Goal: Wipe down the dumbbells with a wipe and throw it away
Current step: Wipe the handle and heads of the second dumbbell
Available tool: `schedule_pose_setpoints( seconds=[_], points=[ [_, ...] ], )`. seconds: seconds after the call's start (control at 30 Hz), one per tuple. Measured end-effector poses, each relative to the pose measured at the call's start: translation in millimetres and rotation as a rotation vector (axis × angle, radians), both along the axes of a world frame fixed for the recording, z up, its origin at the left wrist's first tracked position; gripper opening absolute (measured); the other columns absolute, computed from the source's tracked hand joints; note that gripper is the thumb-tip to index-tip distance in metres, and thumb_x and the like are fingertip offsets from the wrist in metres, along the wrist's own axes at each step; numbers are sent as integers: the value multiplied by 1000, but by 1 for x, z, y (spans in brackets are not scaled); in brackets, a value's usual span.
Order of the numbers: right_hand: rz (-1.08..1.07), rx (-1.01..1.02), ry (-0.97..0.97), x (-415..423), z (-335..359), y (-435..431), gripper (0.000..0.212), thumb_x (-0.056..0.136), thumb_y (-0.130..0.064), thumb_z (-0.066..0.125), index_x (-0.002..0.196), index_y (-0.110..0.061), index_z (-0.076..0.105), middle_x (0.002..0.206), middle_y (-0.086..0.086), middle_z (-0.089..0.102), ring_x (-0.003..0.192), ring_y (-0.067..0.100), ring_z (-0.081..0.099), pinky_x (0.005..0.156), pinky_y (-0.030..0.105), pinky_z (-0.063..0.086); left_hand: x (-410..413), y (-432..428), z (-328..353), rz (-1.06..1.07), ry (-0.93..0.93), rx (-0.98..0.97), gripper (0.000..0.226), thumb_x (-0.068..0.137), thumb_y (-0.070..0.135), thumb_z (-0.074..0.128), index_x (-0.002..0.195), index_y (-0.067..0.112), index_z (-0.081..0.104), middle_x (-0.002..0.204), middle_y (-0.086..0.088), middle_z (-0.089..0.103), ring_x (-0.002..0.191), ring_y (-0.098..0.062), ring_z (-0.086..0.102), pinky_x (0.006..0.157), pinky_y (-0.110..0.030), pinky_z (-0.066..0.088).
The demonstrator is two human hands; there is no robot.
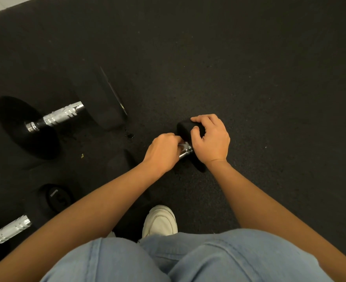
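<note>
Gym: rubber floor [249,78], dumbbells [60,117].

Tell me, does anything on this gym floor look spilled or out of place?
A small glossy dark blotch beside the large dumbbell's end looks like a wet drip on the matte floor, and a tiny yellowish scrap lies nearby.

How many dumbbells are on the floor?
3: a large dumbbell at upper left; a cut-off dumbbell at the lower left edge; a small dumbbell, centre, under the left hand and right hand. More may be hidden.
</note>
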State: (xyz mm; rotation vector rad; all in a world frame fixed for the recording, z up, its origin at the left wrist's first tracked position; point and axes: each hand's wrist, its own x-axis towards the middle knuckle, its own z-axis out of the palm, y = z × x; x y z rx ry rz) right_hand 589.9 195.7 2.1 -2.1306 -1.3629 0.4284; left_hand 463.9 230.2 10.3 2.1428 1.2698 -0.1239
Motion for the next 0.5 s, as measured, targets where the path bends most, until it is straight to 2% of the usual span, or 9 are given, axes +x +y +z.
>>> schedule_pose_setpoints(
  seconds=[0.23, 0.5],
  points=[
    [-1, 5, 1, 0, 1, -2, 24, 84, -21, 51, 103, -19, 67, 103, -5, 60, 94, 11, 54, 67, 24, 41, 0, -4, 1, -63, 12, 16, 31, 91, 17, 57, 122, 16, 57, 117, -4, 58, 111, -19, 55, 94, -34, 48],
    [1, 1, 0, 1, 1, -2, 23, 85, -21, 53, 103, -20, 67, 103, -5, 60, 93, 12, 54, 68, 27, 45, -13, 4, -5, 70, 50, -79, 33, 93, 22, 53, 126, 21, 57, 116, -6, 60, 103, -19, 59, 86, -34, 51]
  ],
)
